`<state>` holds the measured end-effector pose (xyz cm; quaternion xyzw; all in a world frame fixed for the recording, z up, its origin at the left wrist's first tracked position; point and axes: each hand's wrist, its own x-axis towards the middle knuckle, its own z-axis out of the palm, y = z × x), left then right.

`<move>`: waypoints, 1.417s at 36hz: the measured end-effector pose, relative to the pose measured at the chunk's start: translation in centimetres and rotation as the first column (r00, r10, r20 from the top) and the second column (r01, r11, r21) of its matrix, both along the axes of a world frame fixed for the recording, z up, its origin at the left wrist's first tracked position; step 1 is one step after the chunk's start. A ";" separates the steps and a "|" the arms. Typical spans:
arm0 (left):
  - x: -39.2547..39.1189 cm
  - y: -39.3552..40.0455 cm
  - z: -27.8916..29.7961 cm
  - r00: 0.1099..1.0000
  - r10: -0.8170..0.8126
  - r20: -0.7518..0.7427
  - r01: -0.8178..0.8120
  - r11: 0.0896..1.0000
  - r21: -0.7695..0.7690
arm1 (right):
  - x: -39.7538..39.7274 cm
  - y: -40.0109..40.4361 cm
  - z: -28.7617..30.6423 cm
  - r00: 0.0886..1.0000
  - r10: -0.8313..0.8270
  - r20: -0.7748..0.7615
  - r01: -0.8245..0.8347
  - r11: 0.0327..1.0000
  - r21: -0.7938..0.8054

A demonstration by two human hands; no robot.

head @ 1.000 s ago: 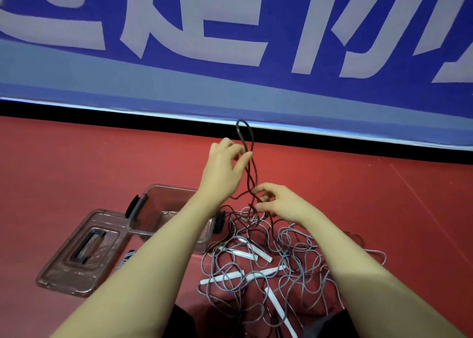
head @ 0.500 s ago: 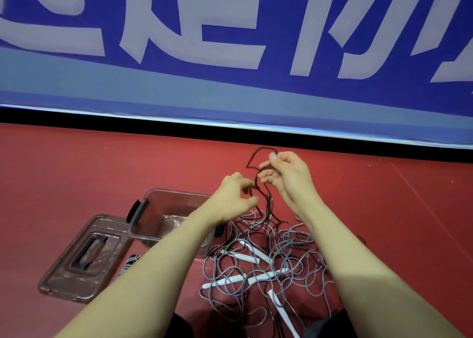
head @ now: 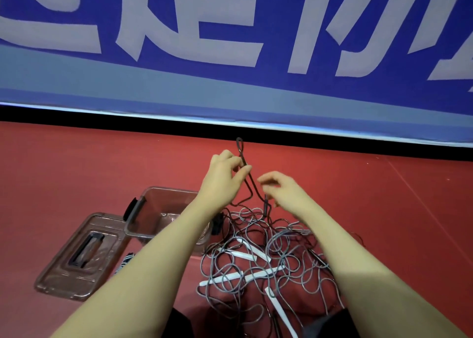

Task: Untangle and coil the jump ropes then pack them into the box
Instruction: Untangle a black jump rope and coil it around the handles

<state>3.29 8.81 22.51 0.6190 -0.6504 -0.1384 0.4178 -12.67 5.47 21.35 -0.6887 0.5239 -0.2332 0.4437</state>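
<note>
A tangled heap of grey jump ropes [head: 276, 256] with several white handles [head: 242, 276] lies on the red floor in front of me. A dark rope [head: 252, 184] rises out of the heap in a narrow loop. My left hand [head: 225, 179] pinches that loop near its top, between thumb and fingers. My right hand [head: 284, 190] hovers just right of the dark rope's lower strand, fingers curled; whether it touches the rope is unclear. The clear brown box [head: 143, 220] stands open to the left of the heap, partly hidden behind my left forearm.
The box's lid [head: 76, 256] lies flat on the floor left of the box. A striped dark-and-white handle [head: 125, 261] shows between lid and forearm. A blue banner [head: 230, 56] with large white characters runs along the wall behind the floor.
My left hand has risen, lifting the dark loop higher. My right hand has dropped from the loop's top to a lower point beside the strand.
</note>
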 end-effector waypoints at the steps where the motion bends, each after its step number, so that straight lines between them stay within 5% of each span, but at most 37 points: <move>1: 0.1 0.0 0.2 1.000 0.001 -0.002 -0.001 1.000 -0.012 | -0.1 0.1 -0.4 0.990 0.093 -0.110 -0.093 0.996 0.008; 4: 0.3 0.0 0.8 1.000 0.010 -0.024 -0.011 1.000 -0.028 | -0.1 0.6 -1.0 0.936 0.240 -0.259 -0.223 0.970 0.094; 7: 0.2 0.1 1.3 0.999 0.003 -0.049 -0.005 0.999 -0.037 | 0.2 0.6 -1.4 0.949 0.157 -0.275 -0.155 0.988 0.028; 11: 0.3 0.1 1.3 0.988 0.020 -0.153 -0.008 0.997 0.075 | 0.7 0.4 -0.8 0.998 0.033 -0.058 -0.033 0.999 -0.006; 14: 0.3 0.0 0.4 0.997 -0.019 -0.078 0.034 0.980 0.198 | 1.2 0.3 0.7 0.980 -0.051 0.191 0.061 0.997 -0.048; 19: -0.3 0.7 -1.1 0.980 -0.193 0.040 0.167 0.920 0.354 | 1.4 0.1 2.3 0.780 -0.225 0.584 0.216 0.973 0.086; 35: 1.5 0.4 -1.4 0.995 -0.081 0.062 0.070 0.984 0.165 | 0.7 -0.3 3.0 0.394 -0.441 0.806 0.290 0.892 0.347; 38: 1.4 0.1 -0.9 0.999 -0.032 0.013 0.030 0.992 0.126 | 1.1 -0.3 2.6 0.446 -0.440 0.779 0.237 0.898 0.372; 44: 1.2 -0.1 0.4 0.984 0.070 -0.166 -0.051 0.992 0.112 | 1.4 0.4 0.4 0.844 -0.257 0.472 0.119 0.946 0.302; 51: 0.7 0.0 1.4 0.980 0.068 -0.187 -0.052 0.994 0.091 | 2.2 1.3 -0.1 0.971 0.079 0.226 -0.102 0.991 0.091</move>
